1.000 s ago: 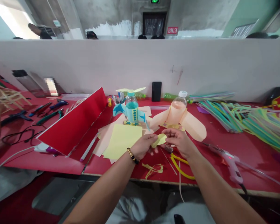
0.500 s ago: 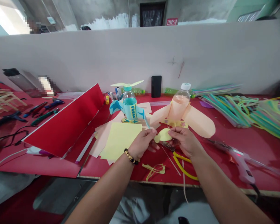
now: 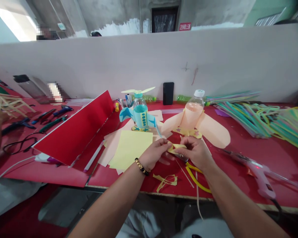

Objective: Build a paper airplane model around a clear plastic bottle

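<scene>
Between my two hands a small piece of yellow paper [image 3: 175, 147] is bent into a curl. My left hand [image 3: 159, 150] pinches its left end, and my right hand [image 3: 194, 150] pinches the right end. Beneath my right hand lie scissors with yellow handles [image 3: 196, 180], their blades partly hidden. Just beyond the hands stands a clear bottle [image 3: 191, 112] wrapped in peach paper with wide peach wings. To its left is a finished-looking bottle plane [image 3: 140, 114] in blue paper with a pale yellow propeller. Yellow paper scraps [image 3: 166, 181] lie near the table's front edge.
Yellow sheets [image 3: 131, 148] lie left of my hands, with a marker [image 3: 93, 157] beside them. A red folded board [image 3: 76, 132] stands further left. On the right are a pink glue gun [image 3: 262, 178] and colourful strips [image 3: 253, 120]. A black phone [image 3: 168, 93] leans against the partition.
The yellow paper was flatter and rounded; now it is curled between my fingers. My right hand has turned inward over it. The view has shifted slightly.
</scene>
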### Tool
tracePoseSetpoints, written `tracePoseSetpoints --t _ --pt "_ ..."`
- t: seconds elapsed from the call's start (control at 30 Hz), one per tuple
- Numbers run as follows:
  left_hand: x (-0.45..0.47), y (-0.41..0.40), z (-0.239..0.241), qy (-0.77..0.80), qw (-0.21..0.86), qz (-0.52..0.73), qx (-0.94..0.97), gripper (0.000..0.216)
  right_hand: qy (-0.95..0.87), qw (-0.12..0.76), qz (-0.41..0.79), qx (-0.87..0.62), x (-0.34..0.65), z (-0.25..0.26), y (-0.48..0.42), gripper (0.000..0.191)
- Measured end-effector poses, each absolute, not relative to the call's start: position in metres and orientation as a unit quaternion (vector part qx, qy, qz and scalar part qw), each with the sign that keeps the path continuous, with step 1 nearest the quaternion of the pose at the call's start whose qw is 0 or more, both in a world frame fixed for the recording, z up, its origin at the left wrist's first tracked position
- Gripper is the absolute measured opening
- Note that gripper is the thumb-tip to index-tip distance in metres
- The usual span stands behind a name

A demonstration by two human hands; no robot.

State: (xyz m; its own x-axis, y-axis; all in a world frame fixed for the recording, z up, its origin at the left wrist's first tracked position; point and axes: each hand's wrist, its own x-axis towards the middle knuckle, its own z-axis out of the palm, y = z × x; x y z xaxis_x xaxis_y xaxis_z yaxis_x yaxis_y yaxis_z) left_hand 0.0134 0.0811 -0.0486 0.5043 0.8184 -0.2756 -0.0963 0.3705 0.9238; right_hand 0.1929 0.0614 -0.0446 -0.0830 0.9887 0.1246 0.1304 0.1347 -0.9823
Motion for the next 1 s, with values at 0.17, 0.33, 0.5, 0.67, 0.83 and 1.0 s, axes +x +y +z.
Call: tracePoseSetpoints --t 0.17,0.33,0.5,0.67,0.83,1.0 --pt "0.0108 0.0828 -0.0527 0.390 0.721 0.334 0.465 0.038 -0.537 0.495 0.516 -0.447 0.1965 -0.0508 0.0631 0.026" --pt "0.0116 0.0831 -0.0515 0.383 0.704 0.328 0.500 0.024 -0.468 0.577 0.500 -0.446 0.1995 -0.0500 0.0674 0.022" --pt "0.0121 0.0813 -0.0491 0.364 0.721 0.309 0.503 0.022 -0.447 0.592 0.499 -0.448 0.1968 -0.0467 0.0678 0.024" --pt "0.0111 0.0820 -0.0534 0.354 0.723 0.311 0.506 0.034 -0.433 0.587 0.510 -0.456 0.1949 -0.0470 0.0680 0.026" --pt "0.0105 0.0827 -0.0555 0.377 0.705 0.315 0.511 0.036 -0.451 0.569 0.510 -0.461 0.1961 -0.0478 0.0673 0.025" --pt "0.0126 0.0829 -0.0542 0.420 0.693 0.314 0.495 0.036 -0.516 0.523 0.491 -0.468 0.1952 -0.0448 0.0634 0.022"
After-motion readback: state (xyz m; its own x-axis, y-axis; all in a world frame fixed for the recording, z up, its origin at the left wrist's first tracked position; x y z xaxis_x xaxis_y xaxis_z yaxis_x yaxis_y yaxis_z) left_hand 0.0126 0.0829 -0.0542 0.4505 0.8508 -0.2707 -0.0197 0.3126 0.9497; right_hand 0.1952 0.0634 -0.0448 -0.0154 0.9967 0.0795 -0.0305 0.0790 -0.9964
